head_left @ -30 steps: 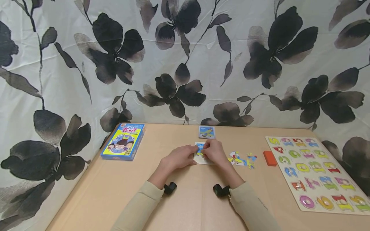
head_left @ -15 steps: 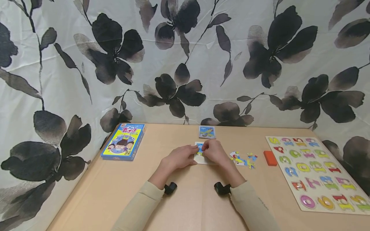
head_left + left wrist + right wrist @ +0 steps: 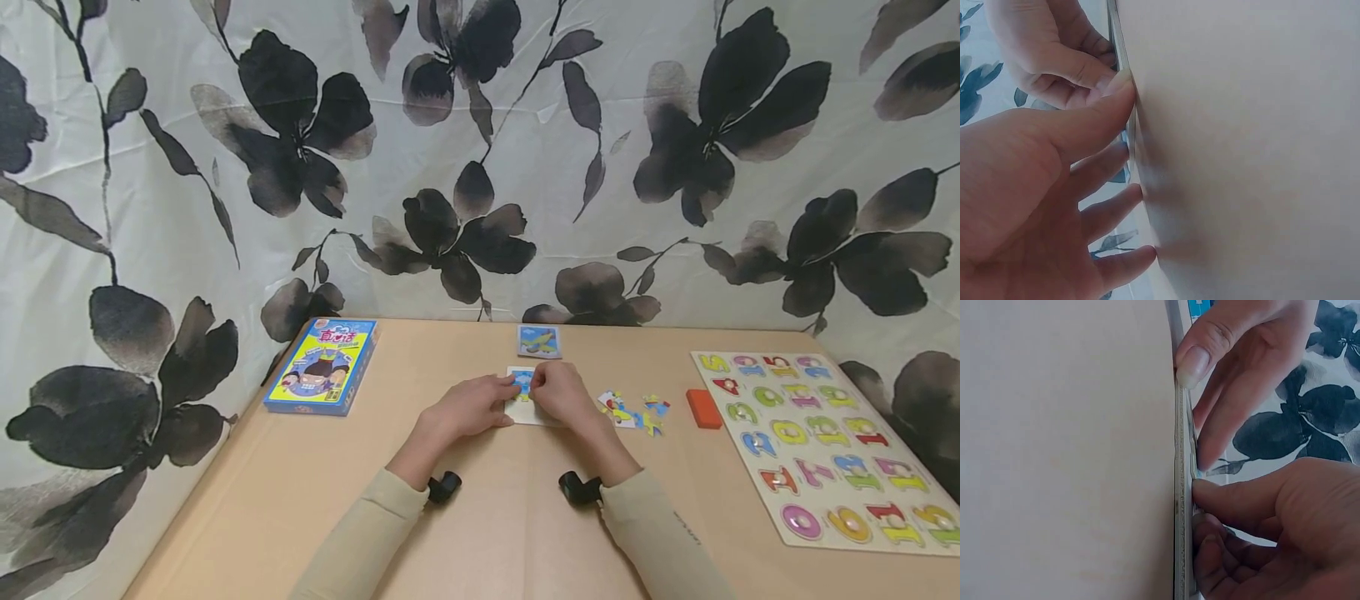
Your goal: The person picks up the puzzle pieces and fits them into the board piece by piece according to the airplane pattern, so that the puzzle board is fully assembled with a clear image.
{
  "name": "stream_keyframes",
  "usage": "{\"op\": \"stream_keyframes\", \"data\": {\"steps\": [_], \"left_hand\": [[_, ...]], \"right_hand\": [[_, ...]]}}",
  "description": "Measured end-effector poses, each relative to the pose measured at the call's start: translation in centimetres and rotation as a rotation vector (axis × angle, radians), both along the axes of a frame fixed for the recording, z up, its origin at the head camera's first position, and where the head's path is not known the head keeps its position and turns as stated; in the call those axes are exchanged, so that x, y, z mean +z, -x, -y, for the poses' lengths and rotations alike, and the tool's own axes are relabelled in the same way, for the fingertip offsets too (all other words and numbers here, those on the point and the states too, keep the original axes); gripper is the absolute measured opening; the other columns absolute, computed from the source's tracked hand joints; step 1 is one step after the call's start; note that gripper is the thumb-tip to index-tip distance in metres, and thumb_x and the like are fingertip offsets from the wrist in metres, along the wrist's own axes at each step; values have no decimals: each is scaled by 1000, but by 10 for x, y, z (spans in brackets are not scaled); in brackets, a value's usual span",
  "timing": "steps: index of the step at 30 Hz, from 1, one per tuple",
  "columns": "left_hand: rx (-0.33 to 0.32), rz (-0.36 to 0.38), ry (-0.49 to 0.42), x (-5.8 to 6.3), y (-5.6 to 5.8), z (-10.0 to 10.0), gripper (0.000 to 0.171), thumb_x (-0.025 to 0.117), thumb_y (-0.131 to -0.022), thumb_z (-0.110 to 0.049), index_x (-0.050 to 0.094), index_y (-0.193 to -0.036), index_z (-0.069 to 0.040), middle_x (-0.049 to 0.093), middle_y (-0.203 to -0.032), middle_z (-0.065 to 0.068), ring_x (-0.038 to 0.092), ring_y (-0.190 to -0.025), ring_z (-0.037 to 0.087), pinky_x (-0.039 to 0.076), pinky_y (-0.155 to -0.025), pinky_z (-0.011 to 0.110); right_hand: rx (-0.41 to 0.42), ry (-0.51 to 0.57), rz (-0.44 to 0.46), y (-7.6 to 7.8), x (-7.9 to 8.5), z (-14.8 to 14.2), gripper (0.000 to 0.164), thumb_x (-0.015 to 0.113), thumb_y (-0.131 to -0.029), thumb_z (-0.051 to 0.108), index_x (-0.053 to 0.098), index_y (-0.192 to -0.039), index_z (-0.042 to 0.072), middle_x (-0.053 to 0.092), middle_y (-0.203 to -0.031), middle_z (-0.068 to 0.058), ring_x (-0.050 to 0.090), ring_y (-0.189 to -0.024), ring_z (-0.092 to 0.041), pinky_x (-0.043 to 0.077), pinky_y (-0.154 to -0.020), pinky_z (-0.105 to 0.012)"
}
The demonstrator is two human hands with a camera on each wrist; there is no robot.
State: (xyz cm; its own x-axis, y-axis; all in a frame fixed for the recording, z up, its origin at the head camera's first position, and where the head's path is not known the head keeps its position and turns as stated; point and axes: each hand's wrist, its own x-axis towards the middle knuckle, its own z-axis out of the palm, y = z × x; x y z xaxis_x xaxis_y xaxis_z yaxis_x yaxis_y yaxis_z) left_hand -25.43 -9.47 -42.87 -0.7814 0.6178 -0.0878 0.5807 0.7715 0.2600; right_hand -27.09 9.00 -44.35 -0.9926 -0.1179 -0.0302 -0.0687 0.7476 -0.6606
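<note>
A small white puzzle board [image 3: 532, 415] with blue puzzle pieces [image 3: 523, 380] in it lies between my hands. My left hand [image 3: 474, 406] rests at its left side; in the left wrist view its thumb presses the near edge while the other fingers spread fairly straight. Over the right part of the board, my right hand [image 3: 564, 393] has its fingers curled. In the right wrist view its thumb and index fingertip come together low against the board, apparently pinching a puzzle piece that the fingers mostly hide. Loose puzzle pieces [image 3: 619, 410] lie right of that hand.
Behind the board lies a small picture card [image 3: 538, 342]. A blue-and-yellow box [image 3: 322, 367] stands at the back left. On the right are an orange block [image 3: 703, 409] and a large letter-and-number board [image 3: 832, 450]. A floral cloth [image 3: 435, 167] hangs behind the table.
My right hand has shifted slightly to the right over the board, and more blue shows beside its fingertips. The left hand keeps its place.
</note>
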Motion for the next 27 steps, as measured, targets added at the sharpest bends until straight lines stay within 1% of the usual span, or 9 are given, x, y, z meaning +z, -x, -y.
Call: {"op": "stream_keyframes", "data": {"steps": [4,8,11,16,19,22,24,27], "left_hand": [[-17,-15,15,-1,1,-2,59,69,-93,-33,51,-147,-17,43,-156,6,40,-145,31,39,-115,44],[7,-12,40,0,0,-4,59,69,-93,-35,50,-147,-20,43,-157,3,41,-146,29,42,-112,44],[25,-4,56,0,-2,-6,59,69,-93,-36,51,-147,-22,43,-157,1,41,-146,28,44,-111,45],[30,-4,64,2,-3,-7,59,69,-92,-37,50,-147,-23,42,-157,1,40,-146,26,44,-111,45],[33,3,61,2,-3,-7,60,69,-93,-36,49,-148,-23,41,-158,1,39,-147,26,42,-113,44],[35,2,61,2,-3,-6,59,69,-93,-36,50,-148,-23,41,-158,0,39,-147,26,42,-113,44],[37,2,61,2,-3,-5,59,69,-93,-36,50,-147,-23,42,-158,0,39,-147,26,42,-113,44],[41,3,53,3,-3,-4,59,70,-92,-35,51,-147,-22,42,-158,1,40,-146,27,42,-113,45]], "right_hand": [[0,-23,-10,1,-2,-2,11,70,-86,4,69,-75,7,60,-71,-5,54,-74,-20,41,-62,-26],[43,-40,-31,2,-3,-8,10,70,-85,5,68,-76,8,59,-71,-4,53,-72,-19,40,-61,-26],[80,-38,-52,0,0,-18,8,69,-86,5,70,-79,9,61,-74,-3,53,-73,-18,41,-64,-27],[112,-5,-80,-7,11,-48,4,67,-88,4,71,-89,5,63,-82,-6,53,-77,-20,44,-68,-28],[121,-18,-90,-11,15,-69,9,67,-89,5,71,-96,3,64,-87,-8,54,-80,-21,46,-69,-28],[102,-46,-83,-15,16,-89,14,67,-90,8,71,-102,3,65,-92,-9,55,-84,-22,48,-72,-29],[86,-67,-74,-17,16,-101,16,67,-90,10,70,-105,3,66,-95,-10,56,-86,-23,50,-74,-31],[64,-103,-43,-18,15,-112,21,70,-88,11,70,-107,3,66,-98,-11,56,-89,-24,52,-79,-36]]}}
